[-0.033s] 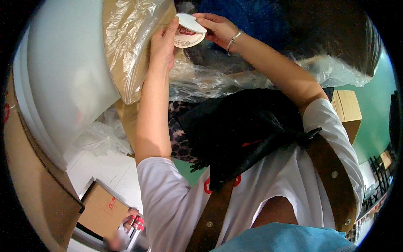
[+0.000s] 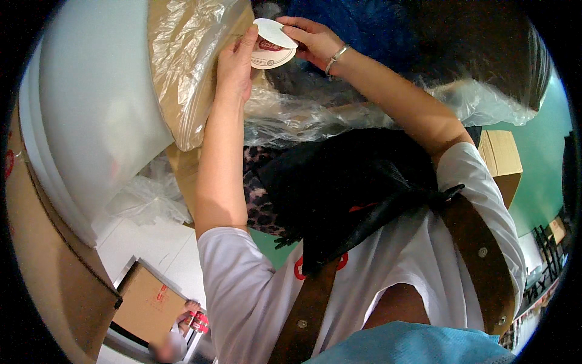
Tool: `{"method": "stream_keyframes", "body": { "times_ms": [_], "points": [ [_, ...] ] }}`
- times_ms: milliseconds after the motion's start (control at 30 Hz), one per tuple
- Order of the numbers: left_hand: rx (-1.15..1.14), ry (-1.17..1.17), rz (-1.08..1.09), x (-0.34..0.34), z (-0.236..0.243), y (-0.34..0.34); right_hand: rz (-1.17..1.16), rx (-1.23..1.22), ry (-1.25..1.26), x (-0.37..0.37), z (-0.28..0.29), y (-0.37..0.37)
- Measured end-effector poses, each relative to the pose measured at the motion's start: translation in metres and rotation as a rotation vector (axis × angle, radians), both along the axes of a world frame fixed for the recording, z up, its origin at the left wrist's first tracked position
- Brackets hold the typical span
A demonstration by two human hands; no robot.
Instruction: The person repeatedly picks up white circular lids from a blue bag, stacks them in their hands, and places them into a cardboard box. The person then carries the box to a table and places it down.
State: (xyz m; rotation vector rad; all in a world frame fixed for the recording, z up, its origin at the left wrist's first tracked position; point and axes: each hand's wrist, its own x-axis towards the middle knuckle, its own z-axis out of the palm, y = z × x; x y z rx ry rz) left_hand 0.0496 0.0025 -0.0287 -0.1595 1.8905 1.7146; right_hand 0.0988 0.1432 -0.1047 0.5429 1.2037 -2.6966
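Up at the top of the view I hold a round white paper disc (image 2: 276,57) with red and grey print. A blank white layer (image 2: 274,30) lies over its upper part, and I cannot tell whether it is a second disc or a fold. My left hand (image 2: 234,68) pinches the left edge, thumb in front and fingers behind. At the right edge, my right hand (image 2: 313,41) grips between thumb and fingers, a silver bracelet (image 2: 335,58) on its wrist. Below my hands is a clear plastic bag (image 2: 303,112).
Left of my hands stands a cardboard piece (image 2: 176,54) under clear film, beside a large pale, rounded container (image 2: 97,103). Another person, with a hand (image 2: 191,306) by a cardboard box (image 2: 148,303), is at the lower left. A small carton (image 2: 500,155) stands at right on the green floor (image 2: 533,170).
The paper disc and its blank layer have tilted very slightly between my hands, and my right hand has shifted a little. The grips are the same.
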Motion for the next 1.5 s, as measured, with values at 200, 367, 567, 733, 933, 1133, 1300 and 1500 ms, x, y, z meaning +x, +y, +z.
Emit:
{"method": "stream_keyframes", "body": {
  "times_ms": [200,367,567,733,933,1133,1300,1500],
  "points": [
    [-0.010,-0.019,0.080,0.000,-0.001,0.003,0.016,0.133,0.074,-0.001,-0.003,-0.002],
    [0.023,0.042,0.091,-0.002,-0.007,0.001,-0.010,0.189,0.097,0.001,0.000,-0.005],
    [-0.011,0.049,0.043,-0.004,-0.011,0.000,-0.166,0.350,0.249,-0.004,-0.009,-0.004],
    [-0.061,0.063,0.018,-0.004,-0.012,-0.001,-0.207,0.581,0.324,-0.007,-0.014,0.004],
    [-0.059,0.086,0.068,-0.001,-0.010,0.002,-0.230,0.638,0.260,-0.011,-0.016,0.009],
    [-0.150,0.037,-0.137,0.005,-0.003,0.006,-0.288,0.461,0.060,-0.013,-0.023,0.012],
    [-0.210,0.032,-0.108,0.002,-0.008,0.001,-0.187,0.337,0.066,-0.005,0.001,0.021],
    [-0.092,0.028,0.009,0.000,-0.010,0.001,0.204,0.417,0.173,0.001,0.008,0.050]
  ]
}}
